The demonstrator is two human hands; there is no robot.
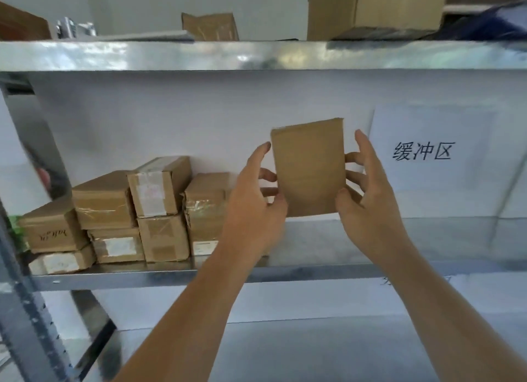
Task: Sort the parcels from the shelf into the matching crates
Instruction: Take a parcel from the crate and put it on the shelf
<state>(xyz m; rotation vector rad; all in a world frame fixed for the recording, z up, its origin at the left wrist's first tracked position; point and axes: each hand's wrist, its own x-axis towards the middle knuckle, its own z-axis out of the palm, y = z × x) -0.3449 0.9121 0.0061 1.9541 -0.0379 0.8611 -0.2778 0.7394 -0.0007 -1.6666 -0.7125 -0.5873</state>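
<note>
I hold a small brown cardboard parcel [309, 167] upright in front of the middle shelf [313, 270]. My left hand [253, 207] grips its left edge and lower corner. On its right edge sits my right hand [368, 199], fingers curled behind it. The parcel's plain face points at me; any label is hidden. A stack of several taped brown parcels [134, 210] stands at the left of the same shelf, some showing white labels.
A white sheet with three printed characters [422, 150] hangs on the back wall at the right. The upper shelf [256, 56] carries a large carton [370, 7] and a smaller box [209, 26]. A metal upright [25, 310] rises at the left. No crates are in view.
</note>
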